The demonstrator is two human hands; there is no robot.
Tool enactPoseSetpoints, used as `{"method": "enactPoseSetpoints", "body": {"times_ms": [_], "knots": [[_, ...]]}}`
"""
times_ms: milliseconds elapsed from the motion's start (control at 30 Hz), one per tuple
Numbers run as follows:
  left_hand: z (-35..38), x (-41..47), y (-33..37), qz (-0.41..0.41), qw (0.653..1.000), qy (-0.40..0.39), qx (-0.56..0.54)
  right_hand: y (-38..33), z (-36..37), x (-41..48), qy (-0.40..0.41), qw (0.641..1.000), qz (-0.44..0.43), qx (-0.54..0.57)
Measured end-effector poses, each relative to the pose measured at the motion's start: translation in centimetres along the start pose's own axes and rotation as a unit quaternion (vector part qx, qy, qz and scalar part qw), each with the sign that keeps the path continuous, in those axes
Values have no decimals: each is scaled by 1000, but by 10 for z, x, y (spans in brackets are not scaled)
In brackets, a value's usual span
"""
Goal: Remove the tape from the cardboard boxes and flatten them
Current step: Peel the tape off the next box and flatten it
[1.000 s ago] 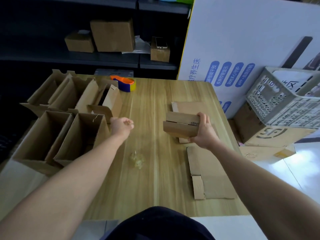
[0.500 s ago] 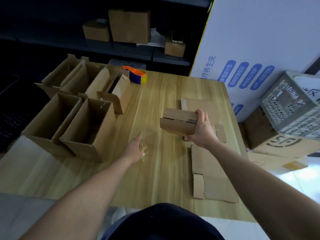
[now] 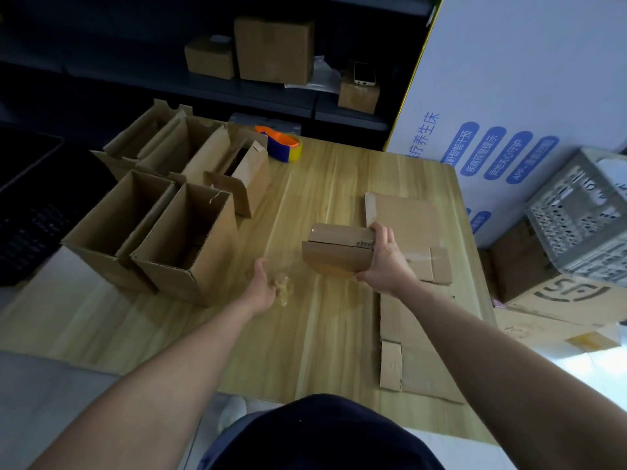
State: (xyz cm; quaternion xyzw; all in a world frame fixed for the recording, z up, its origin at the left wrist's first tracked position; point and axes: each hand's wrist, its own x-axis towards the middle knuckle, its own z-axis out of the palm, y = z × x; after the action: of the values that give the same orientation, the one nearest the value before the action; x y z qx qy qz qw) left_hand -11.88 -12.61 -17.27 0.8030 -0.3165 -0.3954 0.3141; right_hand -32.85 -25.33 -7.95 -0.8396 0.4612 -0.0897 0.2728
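My right hand [image 3: 383,257] grips a small closed cardboard box [image 3: 336,251] by its right end, held just above the wooden table [image 3: 305,334]. My left hand [image 3: 263,286] rests low on the table over a crumpled wad of clear tape [image 3: 283,288], fingers curled around it. Several open-topped cardboard boxes [image 3: 183,239] stand in a cluster at the table's left. Flattened cardboard sheets lie on the right side, one near the front edge [image 3: 414,351] and one further back [image 3: 407,215].
An orange and blue tape dispenser [image 3: 281,145] sits at the table's far edge. A grey plastic crate [image 3: 583,215] rests on a printed carton on the floor at right. A large white printed box [image 3: 509,79] stands behind the table. Dark shelves at the back hold more boxes.
My left hand came down from beside the open boxes onto the tape wad and closed around it. The right hand kept hold of the small box. The view shifted left.
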Motion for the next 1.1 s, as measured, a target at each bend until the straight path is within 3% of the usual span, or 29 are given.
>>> {"method": "enactPoseSetpoints", "body": {"times_ms": [200,367,533,633,700,767,967,1100], "knots": [[-18,6,7,-17,999,11,-33,-8,6,1,-7,1000,9,7],[-37,5,14,36,990,40,127,-15,7,4,2,1000,8,12],[-45,6,35,77,986,79,128,-19,8,7,14,1000,7,16],[-43,6,65,110,993,44,5,-22,9,9,36,999,7,17],[-41,5,86,78,988,-31,-128,-25,10,10,52,999,-1,14],[-38,3,101,45,978,-79,-190,-29,10,12,62,998,-11,18],[-25,9,120,2,960,-35,-277,-37,8,15,74,995,-9,67],[-25,13,127,-20,944,-31,-329,-39,7,15,30,992,-1,124]]}}
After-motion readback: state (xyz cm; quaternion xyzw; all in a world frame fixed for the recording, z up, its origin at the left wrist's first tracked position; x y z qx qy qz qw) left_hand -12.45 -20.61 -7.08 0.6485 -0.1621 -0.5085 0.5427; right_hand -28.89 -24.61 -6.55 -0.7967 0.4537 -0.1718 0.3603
